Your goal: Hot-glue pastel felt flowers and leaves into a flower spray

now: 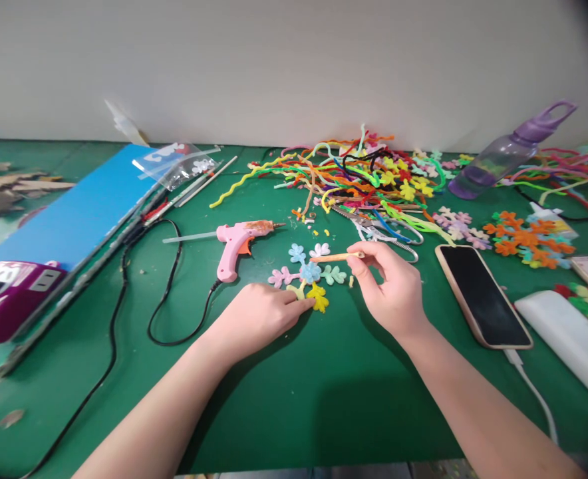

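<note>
- Far left, at nine o'clock from the flower piece, a purple box (19,307) and a blue sheet (82,199) bound the working area.
- The pink glue gun (235,249) lies on its side between nine and ten o'clock; its cord (169,344) loops near the left forearm, so a leftward sweep could snag it.
- Left hand (264,316), at eight o'clock: index finger stretched out onto the yellow flower, the others curled; whether they hold anything is hidden.
- The flower piece (310,271) lies mid-tabletop (274,416): six small flowers already ring a light-blue centre. Whether every joint is fixed cannot be told; the one o'clock side looks like the part being worked.
- At six o'clock, the tabletop between the forearms seems the roomiest way out, running to the near edge.
- Right hand (388,286), at three o'clock: thumb and index fingers pinched closed on a slim tan stick (338,257), its tip beside the pale-pink flower.
- Scissors (361,223) at two o'clock and a phone (483,296) just past three limit rightward room.
</note>
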{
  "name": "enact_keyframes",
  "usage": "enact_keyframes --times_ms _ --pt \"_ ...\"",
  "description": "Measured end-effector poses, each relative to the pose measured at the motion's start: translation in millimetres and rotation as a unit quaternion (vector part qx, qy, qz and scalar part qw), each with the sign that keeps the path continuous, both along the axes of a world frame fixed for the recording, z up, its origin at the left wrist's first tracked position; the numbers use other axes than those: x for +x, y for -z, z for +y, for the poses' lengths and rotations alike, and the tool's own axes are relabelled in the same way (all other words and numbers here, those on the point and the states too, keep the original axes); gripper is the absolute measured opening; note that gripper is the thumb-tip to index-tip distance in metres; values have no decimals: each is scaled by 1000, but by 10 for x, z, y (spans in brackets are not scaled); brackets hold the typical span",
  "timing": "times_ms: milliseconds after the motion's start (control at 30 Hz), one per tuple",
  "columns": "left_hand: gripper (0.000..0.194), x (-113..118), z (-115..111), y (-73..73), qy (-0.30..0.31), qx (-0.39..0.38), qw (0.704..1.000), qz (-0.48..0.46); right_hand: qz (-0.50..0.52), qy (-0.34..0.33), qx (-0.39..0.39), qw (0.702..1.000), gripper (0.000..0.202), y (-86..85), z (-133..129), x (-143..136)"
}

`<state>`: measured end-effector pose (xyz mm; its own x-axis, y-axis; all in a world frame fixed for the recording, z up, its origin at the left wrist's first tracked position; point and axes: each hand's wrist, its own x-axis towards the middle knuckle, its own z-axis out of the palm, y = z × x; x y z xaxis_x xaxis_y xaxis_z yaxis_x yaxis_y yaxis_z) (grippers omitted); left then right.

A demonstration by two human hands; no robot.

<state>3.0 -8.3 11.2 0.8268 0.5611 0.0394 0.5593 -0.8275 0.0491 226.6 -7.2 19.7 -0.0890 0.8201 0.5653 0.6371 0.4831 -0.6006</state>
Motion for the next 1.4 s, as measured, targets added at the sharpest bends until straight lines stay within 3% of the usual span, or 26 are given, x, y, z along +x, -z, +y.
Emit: enact_keyframes --times_ms 233,433,567,833,1400 --pt "27 -5 -3 -2 -2 3 1000 2 -2 -12 -18 1000 11 9 -2 1" --pt "28 -22 -17 8 -2 -1 1000 -3 99 62 -74 990 13 27 68 110" --pt "29 -18 -13 3 -2 2 1000 -9 129 70 -92 985 15 45 114 151" --pt "27 0 -8 -16 -2 6 1000 -12 63 41 -73 994 13 88 72 99" --pt "28 3 -7 -16 -5 4 1000 -4 -55 -8 26 998 9 0 28 60"
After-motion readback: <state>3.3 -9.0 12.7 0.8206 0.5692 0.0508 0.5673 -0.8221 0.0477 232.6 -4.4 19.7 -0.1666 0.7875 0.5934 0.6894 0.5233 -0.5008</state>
